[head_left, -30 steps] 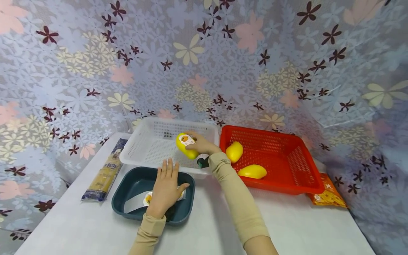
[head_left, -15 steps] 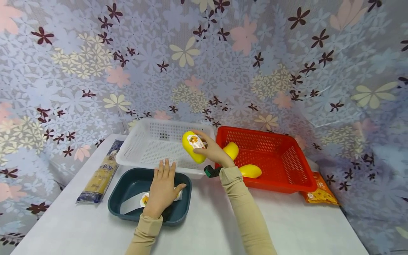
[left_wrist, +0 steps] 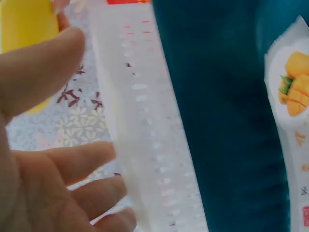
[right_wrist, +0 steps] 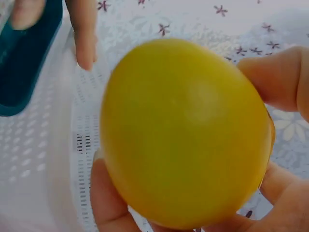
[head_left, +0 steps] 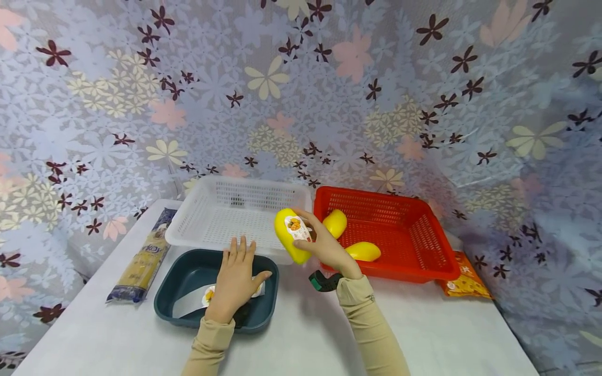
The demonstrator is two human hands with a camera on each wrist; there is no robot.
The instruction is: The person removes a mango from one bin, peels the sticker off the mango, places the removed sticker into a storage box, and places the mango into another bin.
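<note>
A yellow mango (head_left: pixel 286 237) is held up in my right hand (head_left: pixel 326 246), with the thumb and fingers curled around its sides. It bears a white sticker (head_left: pixel 298 228) with a mango picture, facing up in the head view; the right wrist view shows its bare skin (right_wrist: pixel 183 135). In the head view the fruit overlaps the near right corner of the white basket. My left hand (head_left: pixel 233 284) spreads flat with straight fingers over the teal tub (head_left: pixel 162 277), holding nothing. Under it, a strip of printed stickers (head_left: pixel 190 304) lies in the tub, partly hidden by the hand.
Behind the tub stands a white perforated basket (head_left: pixel 230 216). To its right, a red basket (head_left: pixel 395 235) contains two yellow mangoes, one at the left wall (head_left: pixel 335 223) and one at the front (head_left: pixel 364 251). A pasta packet (head_left: pixel 141 263) lies left; an orange snack bag (head_left: pixel 467 282) lies right.
My right hand has brought the mango from over the white basket toward me and slightly right. The left hand keeps its place over the tub. The head view has shifted a little.
</note>
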